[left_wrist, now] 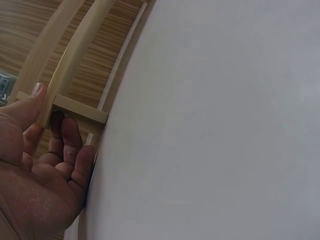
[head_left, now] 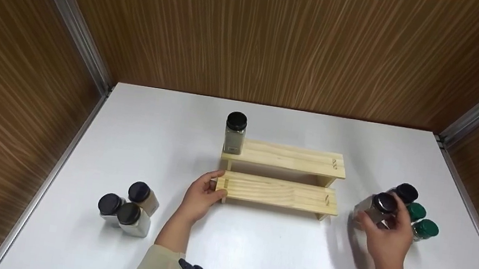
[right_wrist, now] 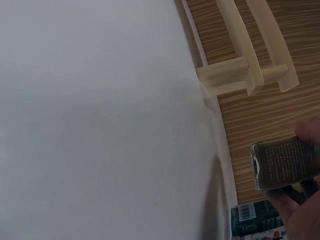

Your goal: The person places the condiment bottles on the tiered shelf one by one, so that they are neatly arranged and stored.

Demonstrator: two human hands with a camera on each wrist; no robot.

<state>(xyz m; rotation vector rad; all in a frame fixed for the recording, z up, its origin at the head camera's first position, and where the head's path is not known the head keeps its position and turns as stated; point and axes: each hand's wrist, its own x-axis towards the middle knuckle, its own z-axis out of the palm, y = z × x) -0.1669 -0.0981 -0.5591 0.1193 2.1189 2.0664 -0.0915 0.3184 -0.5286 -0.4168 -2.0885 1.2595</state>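
A two-step wooden rack [head_left: 278, 192] stands mid-table. My left hand [head_left: 198, 199] grips the left end of its lower step, thumb on top; in the left wrist view the fingers [left_wrist: 72, 132] curl beneath the board. A black-lidded spice jar [head_left: 234, 138] stands upright at the left end of the upper step. To the right of the rack, my right hand [head_left: 392, 242] holds another black-lidded spice jar [head_left: 367, 208] between thumb and fingers, tilted. The right wrist view shows that jar's printed dark label [right_wrist: 287, 162], raised off the table.
Beside the right hand stand a black-lidded jar [head_left: 406, 192] and two green-lidded jars, the nearer green-lidded jar [head_left: 426, 229] in front. Three black-lidded jars, including a white-filled jar [head_left: 135, 222], cluster at left. Wood-grain panels [head_left: 252, 39] enclose the white table [head_left: 261, 253] at back and sides.
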